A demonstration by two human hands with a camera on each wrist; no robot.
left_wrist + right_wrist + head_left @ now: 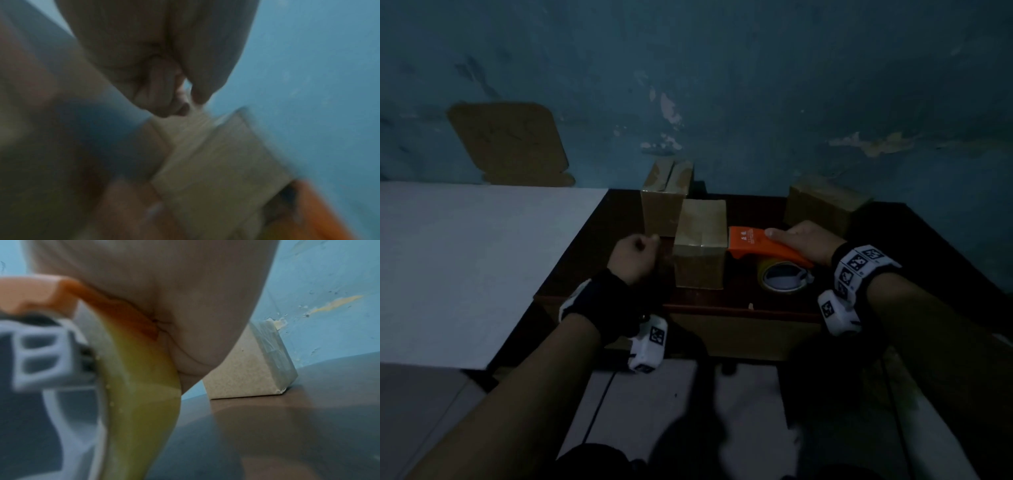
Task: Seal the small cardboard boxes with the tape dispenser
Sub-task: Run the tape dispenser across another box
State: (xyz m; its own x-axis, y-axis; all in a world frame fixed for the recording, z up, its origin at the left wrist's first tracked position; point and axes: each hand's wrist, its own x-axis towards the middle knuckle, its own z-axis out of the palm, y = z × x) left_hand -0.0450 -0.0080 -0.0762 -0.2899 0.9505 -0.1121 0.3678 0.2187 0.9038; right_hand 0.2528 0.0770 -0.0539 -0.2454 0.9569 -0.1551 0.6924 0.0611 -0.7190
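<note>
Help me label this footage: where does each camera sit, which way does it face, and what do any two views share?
Head: worn on the head, looking forward and down at the dark wooden table; both forearms, the left hand and right hand show.
Left wrist: looks along the curled fingers at the nearest brown cardboard box; blurred.
Right wrist: looks along the palm on the orange tape dispenser toward a taped cardboard box by the blue wall.
Shared: head and right wrist both show the dispenser.
</note>
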